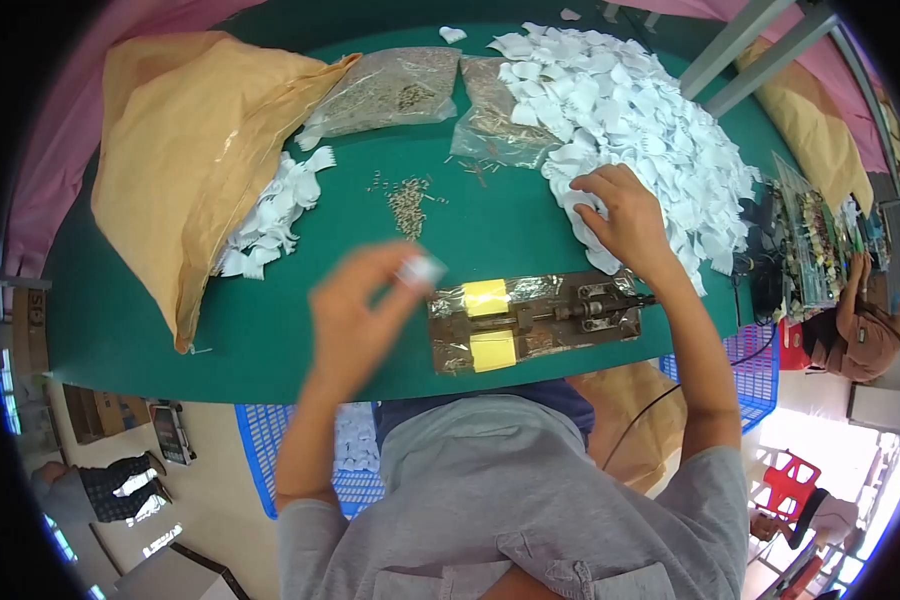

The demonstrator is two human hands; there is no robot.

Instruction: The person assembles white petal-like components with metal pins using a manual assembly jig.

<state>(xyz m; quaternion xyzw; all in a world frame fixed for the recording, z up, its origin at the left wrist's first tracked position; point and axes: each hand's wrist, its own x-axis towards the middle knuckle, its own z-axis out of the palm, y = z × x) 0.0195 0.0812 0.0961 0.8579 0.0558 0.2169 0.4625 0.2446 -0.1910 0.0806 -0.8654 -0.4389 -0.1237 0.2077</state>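
Between the thumb and fingers of my left hand is a small white plastic piece, smeared by motion, just left of the clamp fixture. My right hand reaches onto the near-left edge of a big heap of white petal-like pieces, its thumb and fingers apart. In front of me lies the fixture, a dark taped board with a metal slide and a toggle clamp. Two yellow pads sit on its left part. Beyond it is a little pile of small metal pins.
A large tan sack lies at the left, white pieces spilling from it. Clear bags of small parts lie at the back. Blue baskets stand below the green table. Grey metal posts rise at the far right.
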